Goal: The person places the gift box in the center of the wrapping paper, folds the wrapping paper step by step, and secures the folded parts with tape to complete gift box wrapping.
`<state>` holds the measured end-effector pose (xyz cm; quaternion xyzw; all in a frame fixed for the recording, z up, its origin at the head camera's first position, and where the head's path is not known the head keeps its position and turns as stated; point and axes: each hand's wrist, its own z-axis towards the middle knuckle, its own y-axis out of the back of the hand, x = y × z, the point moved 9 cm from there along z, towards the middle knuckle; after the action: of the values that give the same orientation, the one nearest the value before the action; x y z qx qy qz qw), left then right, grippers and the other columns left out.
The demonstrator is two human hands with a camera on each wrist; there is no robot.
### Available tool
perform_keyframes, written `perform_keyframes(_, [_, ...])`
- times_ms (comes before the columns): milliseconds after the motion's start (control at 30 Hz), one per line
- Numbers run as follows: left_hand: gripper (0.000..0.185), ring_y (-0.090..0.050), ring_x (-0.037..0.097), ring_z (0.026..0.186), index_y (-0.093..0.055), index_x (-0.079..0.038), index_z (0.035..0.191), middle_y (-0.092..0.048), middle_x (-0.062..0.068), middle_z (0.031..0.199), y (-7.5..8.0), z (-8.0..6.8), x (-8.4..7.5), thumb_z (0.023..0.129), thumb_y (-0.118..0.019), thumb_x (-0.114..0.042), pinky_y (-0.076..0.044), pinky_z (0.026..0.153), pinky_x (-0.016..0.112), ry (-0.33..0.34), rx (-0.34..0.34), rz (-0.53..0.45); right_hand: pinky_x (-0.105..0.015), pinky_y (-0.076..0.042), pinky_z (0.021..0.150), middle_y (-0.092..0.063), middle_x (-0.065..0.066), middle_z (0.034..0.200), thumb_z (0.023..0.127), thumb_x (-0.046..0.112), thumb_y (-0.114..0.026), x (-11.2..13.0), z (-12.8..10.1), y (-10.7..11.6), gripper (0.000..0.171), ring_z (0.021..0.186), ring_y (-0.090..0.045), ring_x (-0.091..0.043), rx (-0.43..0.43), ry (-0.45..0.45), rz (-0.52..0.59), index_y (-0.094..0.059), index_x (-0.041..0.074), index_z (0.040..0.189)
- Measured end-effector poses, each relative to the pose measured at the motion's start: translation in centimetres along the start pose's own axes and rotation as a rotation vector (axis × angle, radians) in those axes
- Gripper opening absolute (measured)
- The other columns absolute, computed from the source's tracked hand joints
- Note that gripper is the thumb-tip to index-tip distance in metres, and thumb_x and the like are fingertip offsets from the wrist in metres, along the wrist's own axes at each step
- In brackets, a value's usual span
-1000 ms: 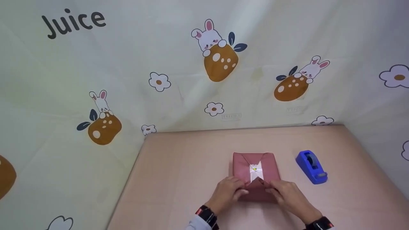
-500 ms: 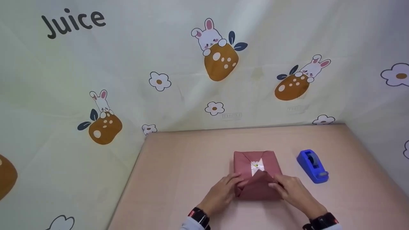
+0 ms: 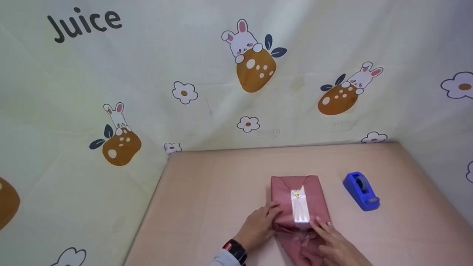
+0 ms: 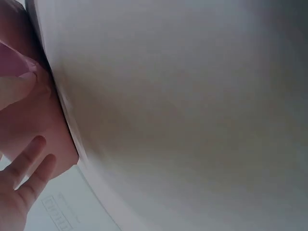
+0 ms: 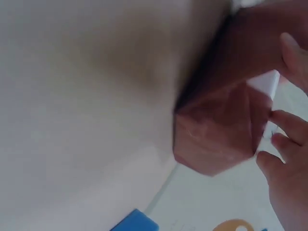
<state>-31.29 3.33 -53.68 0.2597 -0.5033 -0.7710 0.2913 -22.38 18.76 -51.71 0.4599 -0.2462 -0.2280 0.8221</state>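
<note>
A: What could slip here?

B: My guess is the loose wrapping flap point(image 3: 301, 247) at the lower edge of the head view. It lies unfolded on the table point(image 3: 207, 192) toward the person, and the white strip of the box shows along the top of the wrapped box point(image 3: 299, 201). If the side folds spring apart while the flap lies flat, the neat creases at the near end could go soft, and the paper might wrinkle or tear at the corner.

A: Where is the box itself?

B: Lower centre of the head view, flat on the pink table, with the far end folded into a point. The blue tape dispenser point(image 3: 361, 192) stands apart from it, to its right in the frame.

A: And the hands?

B: The left hand point(image 3: 258, 227) comes in from the lower left of the frame, its fingers laid fairly straight against the box's left near corner; it presses rather than grasps. The left wrist view shows loose fingers point(image 4: 29, 166) beside the paper.

A: The right one?

B: The right hand point(image 3: 334, 245) enters from the bottom edge, fingertips point(image 3: 318, 222) touching the near right corner of the box, over the paper. In the right wrist view the fingers point(image 5: 284, 122) bend lightly at the folded end, but I see no pinch, so I read it as resting and pushing, not gripping.

A: So the risk is the hold?

B: Likely. Flat fingers alone could let the box slide on the smooth table.
</note>
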Motion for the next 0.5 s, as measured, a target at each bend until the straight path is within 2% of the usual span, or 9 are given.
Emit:
perform_keyframes(67, [0.067, -0.056, 0.013, 0.094, -0.038, -0.024, 0.13, -0.04, -0.004, 0.133, -0.1, 0.1, -0.1, 0.072, -0.072, -0.03, -0.048, 0.077, 0.026, 0.017, 0.004, 0.044, -0.024, 0.004, 0.113, -0.046, -0.024, 0.132, 0.084, 0.034, -0.06, 1.0, -0.7, -0.4, 0.013, 0.141, -0.009, -0.024, -0.1, 0.135, -0.071, -0.059, 0.027, 0.073])
perform_keyframes(100, [0.067, -0.056, 0.013, 0.091, -0.038, -0.024, 0.129, -0.04, -0.004, 0.132, -0.1, 0.1, -0.1, 0.071, -0.072, -0.031, -0.048, 0.074, 0.025, 0.022, -0.001, 0.068, -0.026, 0.004, 0.114, -0.047, -0.025, 0.13, 0.085, 0.036, -0.058, 1.3, -0.9, -0.6, 0.015, 0.141, -0.009, -0.026, -0.129, 0.174, -0.09, -0.059, 0.027, 0.073])
perform_keyframes(200, [0.068, -0.054, 0.012, 0.085, -0.037, -0.024, 0.126, -0.038, -0.004, 0.13, -0.3, 0.1, -0.2, 0.069, -0.072, -0.034, -0.046, 0.067, 0.023, 0.039, -0.013, 0.15, -0.032, 0.003, 0.115, -0.049, -0.027, 0.126, 0.088, 0.042, -0.052, 1.9, -1.2, -1.0, 0.022, 0.14, -0.011, -0.033, -0.171, 0.238, -0.132, -0.061, 0.028, 0.073])
perform_keyframes(300, [0.068, -0.052, 0.011, 0.081, -0.036, -0.022, 0.124, -0.037, -0.003, 0.128, -0.5, 0.1, -0.4, 0.069, -0.072, -0.039, -0.042, 0.062, 0.021, 0.046, -0.016, 0.235, -0.034, 0.006, 0.114, -0.046, -0.026, 0.129, 0.085, 0.044, -0.055, 1.9, -1.0, -1.0, 0.019, 0.14, -0.008, -0.034, -0.142, 0.203, -0.151, -0.063, 0.031, 0.073])
perform_keyframes(367, [0.068, -0.051, 0.012, 0.081, -0.034, -0.022, 0.124, -0.036, -0.002, 0.129, -0.8, 0.2, -0.6, 0.071, -0.07, -0.044, -0.041, 0.062, 0.021, 0.053, 0.005, 0.282, -0.034, 0.01, 0.113, -0.042, -0.026, 0.132, 0.084, 0.042, -0.057, 1.6, -1.0, -0.9, 0.015, 0.14, -0.003, -0.036, -0.117, 0.158, -0.144, -0.065, 0.033, 0.075])
perform_keyframes(433, [0.068, -0.051, 0.012, 0.083, -0.032, -0.021, 0.124, -0.035, -0.001, 0.129, -1.0, 0.3, -0.8, 0.072, -0.068, -0.048, -0.04, 0.063, 0.021, 0.054, 0.026, 0.312, -0.034, 0.012, 0.112, -0.039, -0.029, 0.134, 0.079, 0.038, -0.064, 1.3, -0.8, -0.6, 0.005, 0.138, -0.001, -0.042, -0.109, 0.109, -0.123, -0.067, 0.034, 0.078])
perform_keyframes(500, [0.07, -0.051, 0.013, 0.086, -0.031, -0.022, 0.125, -0.033, -0.001, 0.13, -1.2, 0.4, -0.8, 0.071, -0.067, -0.049, -0.041, 0.065, 0.022, 0.065, 0.05, 0.317, -0.029, 0.011, 0.111, -0.036, -0.028, 0.137, 0.075, 0.033, -0.069, 1.0, -0.6, -0.2, 0.004, 0.136, -0.001, -0.046, -0.091, 0.042, -0.114, -0.069, 0.034, 0.079])
